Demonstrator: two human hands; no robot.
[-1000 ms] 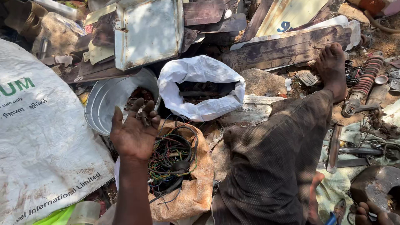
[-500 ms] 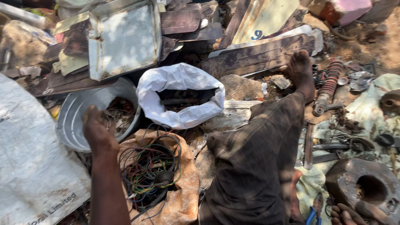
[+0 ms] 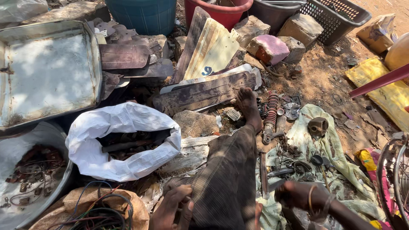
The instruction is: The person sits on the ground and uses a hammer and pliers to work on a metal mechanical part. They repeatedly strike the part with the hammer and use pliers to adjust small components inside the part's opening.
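My left hand (image 3: 171, 208) lies at the bottom middle against the knee of my dark trouser leg (image 3: 226, 179). Its fingers are bent and apart, and nothing shows in it. It sits just right of a brown sack (image 3: 64, 204) of coloured wires (image 3: 102, 215). My right hand (image 3: 298, 195), a bangle on its wrist, curls down over metal parts on a greenish cloth (image 3: 328, 145); its palm is hidden. My bare foot (image 3: 249, 106) rests beside a red coil spring (image 3: 271, 111).
A white sack (image 3: 106, 123) of rusty scrap stands left of my leg. A metal bowl (image 3: 64, 183) with small parts is far left, a dented tin tray (image 3: 47, 72) above it. Tubs (image 3: 145, 15), a black basket (image 3: 336, 15), stones and planks lie behind. A bicycle wheel (image 3: 396, 179) is at right.
My left hand has come back from over the metal bowl to my knee. The view has tilted up and right, bringing my right hand and the tubs into sight.
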